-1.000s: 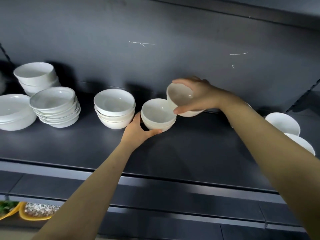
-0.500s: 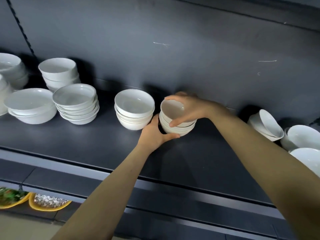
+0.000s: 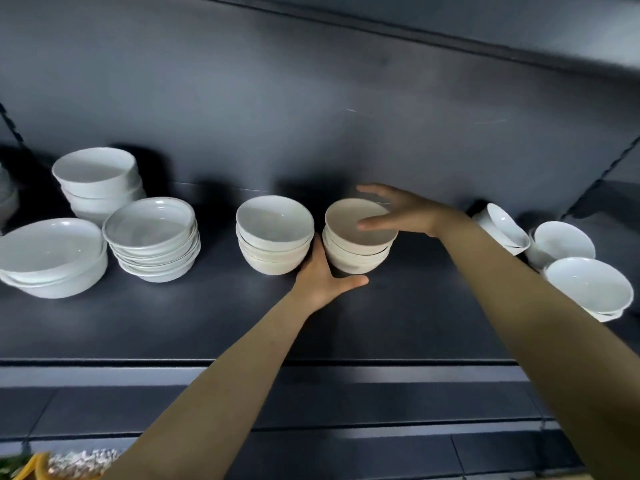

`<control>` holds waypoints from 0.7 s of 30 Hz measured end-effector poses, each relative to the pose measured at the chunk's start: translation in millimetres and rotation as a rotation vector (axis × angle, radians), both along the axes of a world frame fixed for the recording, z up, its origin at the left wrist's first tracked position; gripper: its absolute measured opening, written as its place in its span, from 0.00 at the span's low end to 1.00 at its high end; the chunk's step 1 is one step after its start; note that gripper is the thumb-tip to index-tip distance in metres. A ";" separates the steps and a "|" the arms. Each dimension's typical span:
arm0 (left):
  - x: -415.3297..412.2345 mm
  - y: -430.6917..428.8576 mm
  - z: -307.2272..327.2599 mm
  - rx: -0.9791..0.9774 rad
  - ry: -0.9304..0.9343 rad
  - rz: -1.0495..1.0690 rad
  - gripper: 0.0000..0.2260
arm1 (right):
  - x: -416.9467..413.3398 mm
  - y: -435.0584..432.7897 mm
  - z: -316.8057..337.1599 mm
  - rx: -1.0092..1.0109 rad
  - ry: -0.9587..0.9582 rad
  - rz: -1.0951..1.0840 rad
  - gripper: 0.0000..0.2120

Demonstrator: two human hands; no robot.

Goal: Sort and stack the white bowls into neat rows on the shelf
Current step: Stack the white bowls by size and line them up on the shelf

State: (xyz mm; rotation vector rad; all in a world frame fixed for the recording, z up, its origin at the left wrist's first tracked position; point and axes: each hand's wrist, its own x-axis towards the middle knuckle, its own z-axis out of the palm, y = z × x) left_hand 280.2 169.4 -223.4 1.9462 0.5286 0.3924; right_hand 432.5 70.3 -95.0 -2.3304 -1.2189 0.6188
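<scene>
Dark shelf (image 3: 207,317) carries stacked white bowls (image 3: 273,233).

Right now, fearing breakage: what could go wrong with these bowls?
The left hand sits wedged between the white ceramic bowl stack under the open right hand and the neighbouring white bowl stack; pulling it out could nudge either. The tilted white bowls leaning at the right may slide or tip.

left hand (image 3: 323,277): thumb splayed sideways, fingers reaching forward | right hand (image 3: 407,214): thumb and fingers spread, straight
</scene>
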 end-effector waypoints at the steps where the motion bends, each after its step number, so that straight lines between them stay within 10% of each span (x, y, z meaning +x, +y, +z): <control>1: -4.7 -0.4 1.2 -0.021 0.001 -0.032 0.56 | 2.8 -5.8 -0.1 0.012 0.009 -0.035 0.40; 21: 36.8 -64.5 78.6 0.582 0.012 -0.252 0.51 | 89.2 -174.6 36.2 -0.199 -0.202 -0.377 0.37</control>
